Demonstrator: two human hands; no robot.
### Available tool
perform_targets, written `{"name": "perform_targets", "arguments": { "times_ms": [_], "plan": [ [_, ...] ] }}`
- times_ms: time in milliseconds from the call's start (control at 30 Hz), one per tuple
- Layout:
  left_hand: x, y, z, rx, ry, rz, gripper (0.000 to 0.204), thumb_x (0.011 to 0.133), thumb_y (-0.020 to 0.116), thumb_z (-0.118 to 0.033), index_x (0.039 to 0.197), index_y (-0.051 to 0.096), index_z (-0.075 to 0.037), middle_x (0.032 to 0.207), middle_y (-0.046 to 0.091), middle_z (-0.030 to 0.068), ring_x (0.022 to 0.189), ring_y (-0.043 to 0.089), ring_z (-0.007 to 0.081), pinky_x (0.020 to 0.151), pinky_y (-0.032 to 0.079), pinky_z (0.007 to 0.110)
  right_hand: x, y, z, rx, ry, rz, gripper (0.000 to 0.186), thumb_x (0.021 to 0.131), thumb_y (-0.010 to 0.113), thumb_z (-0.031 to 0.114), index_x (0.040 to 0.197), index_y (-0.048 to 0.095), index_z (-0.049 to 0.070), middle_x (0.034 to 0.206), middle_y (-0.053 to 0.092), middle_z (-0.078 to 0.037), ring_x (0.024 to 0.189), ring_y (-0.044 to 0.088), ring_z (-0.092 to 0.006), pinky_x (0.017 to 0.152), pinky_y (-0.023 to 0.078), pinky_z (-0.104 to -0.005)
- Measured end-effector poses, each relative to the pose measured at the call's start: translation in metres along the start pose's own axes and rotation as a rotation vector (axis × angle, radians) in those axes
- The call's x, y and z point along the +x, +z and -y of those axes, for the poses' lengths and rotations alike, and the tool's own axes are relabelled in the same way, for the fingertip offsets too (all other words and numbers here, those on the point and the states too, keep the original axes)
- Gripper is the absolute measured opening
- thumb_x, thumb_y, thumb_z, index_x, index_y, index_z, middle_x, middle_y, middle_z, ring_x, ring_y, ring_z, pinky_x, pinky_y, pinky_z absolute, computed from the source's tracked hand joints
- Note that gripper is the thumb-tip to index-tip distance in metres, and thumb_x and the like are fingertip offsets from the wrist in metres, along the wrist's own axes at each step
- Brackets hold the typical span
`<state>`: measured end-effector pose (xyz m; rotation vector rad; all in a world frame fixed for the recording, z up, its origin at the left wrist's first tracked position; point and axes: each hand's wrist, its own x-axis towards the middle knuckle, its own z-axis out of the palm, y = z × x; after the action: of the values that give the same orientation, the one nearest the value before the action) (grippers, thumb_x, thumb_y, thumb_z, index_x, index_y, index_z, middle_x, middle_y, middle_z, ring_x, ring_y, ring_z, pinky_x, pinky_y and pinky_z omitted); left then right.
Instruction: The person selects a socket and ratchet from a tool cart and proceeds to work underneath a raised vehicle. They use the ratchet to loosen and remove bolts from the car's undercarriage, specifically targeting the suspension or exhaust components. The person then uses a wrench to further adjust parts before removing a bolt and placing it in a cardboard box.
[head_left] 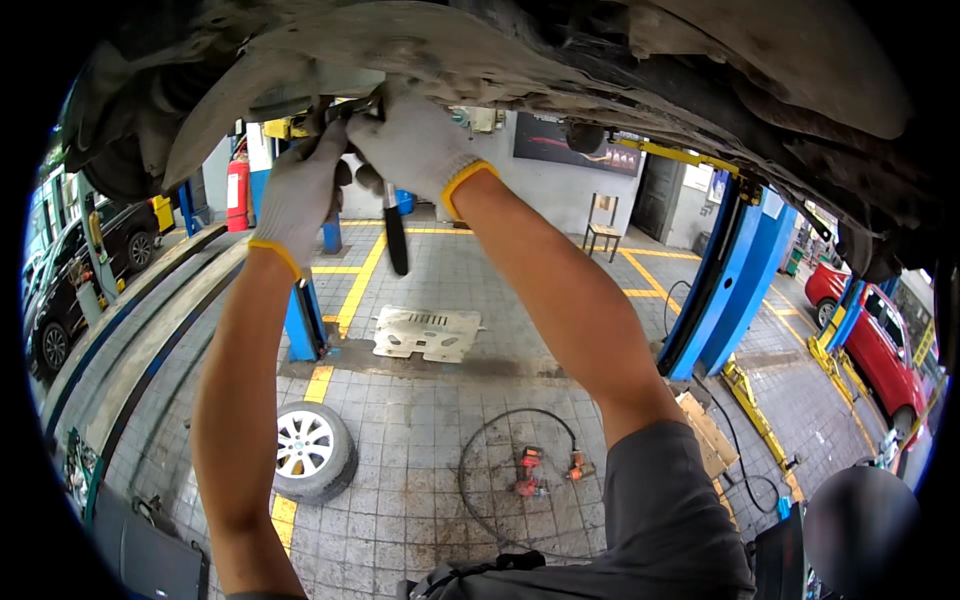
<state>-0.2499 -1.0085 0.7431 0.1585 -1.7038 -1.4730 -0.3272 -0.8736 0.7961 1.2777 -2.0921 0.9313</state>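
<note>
Both my hands are raised to the underside of a lifted car (400,45), in white gloves with yellow cuffs. My left hand (305,190) has its fingers bent together close below a dark part of the underbody; what they hold is hidden. Just right of it, my right hand (415,140) is closed at the upper end of a black-handled tool (396,238). The tool's handle hangs down below the glove, with a bit of metal shaft showing. Its top end is hidden behind the hand, so its exact kind cannot be told.
On the tiled floor lie a wheel (310,452), a pale metal plate (428,333), red power tools (530,470) and a looped black hose (470,440). Blue lift posts (725,280) stand either side. A chair (602,225), fire extinguisher (238,195) and red car (875,335) are farther off.
</note>
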Motion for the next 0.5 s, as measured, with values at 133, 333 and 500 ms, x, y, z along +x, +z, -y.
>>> {"name": "perform_targets", "arguments": {
  "times_ms": [133, 333, 500],
  "plan": [
    [-0.001, 0.002, 0.001, 0.259, 0.178, -0.068, 0.054, 0.104, 0.059, -0.051, 0.098, 0.075, 0.0, 0.072, 0.068, 0.0084, 0.058, 0.061, 0.0173, 0.058, 0.049, 0.034, 0.006, 0.009, -0.012, -0.139, -0.168, -0.179, 0.045, 0.095, 0.062, 0.038, 0.122, 0.059, 0.002, 0.117, 0.073, -0.029, 0.113, 0.07, -0.046, 0.1, 0.055, -0.0517],
    [-0.003, -0.003, 0.001, 0.427, 0.287, -0.04, 0.057, 0.105, 0.057, -0.054, 0.109, 0.076, -0.001, 0.073, 0.067, 0.003, 0.06, 0.058, 0.0091, 0.055, 0.047, 0.027, 0.009, -0.003, -0.008, -0.037, -0.149, -0.098, 0.044, 0.095, 0.06, 0.038, 0.123, 0.058, 0.004, 0.108, 0.074, -0.027, 0.104, 0.072, -0.0455, 0.094, 0.057, -0.0521],
    [-0.013, -0.005, 0.007, 0.57, 0.474, -0.104, 0.051, 0.102, 0.062, -0.048, 0.119, 0.074, -0.001, 0.078, 0.069, 0.0075, 0.066, 0.063, 0.0176, 0.067, 0.053, 0.035, -0.012, -0.015, -0.017, -0.061, -0.226, -0.165, 0.045, 0.097, 0.063, 0.036, 0.127, 0.059, 0.003, 0.093, 0.073, -0.018, 0.08, 0.073, -0.0299, 0.077, 0.057, -0.0413]
  ]
}}
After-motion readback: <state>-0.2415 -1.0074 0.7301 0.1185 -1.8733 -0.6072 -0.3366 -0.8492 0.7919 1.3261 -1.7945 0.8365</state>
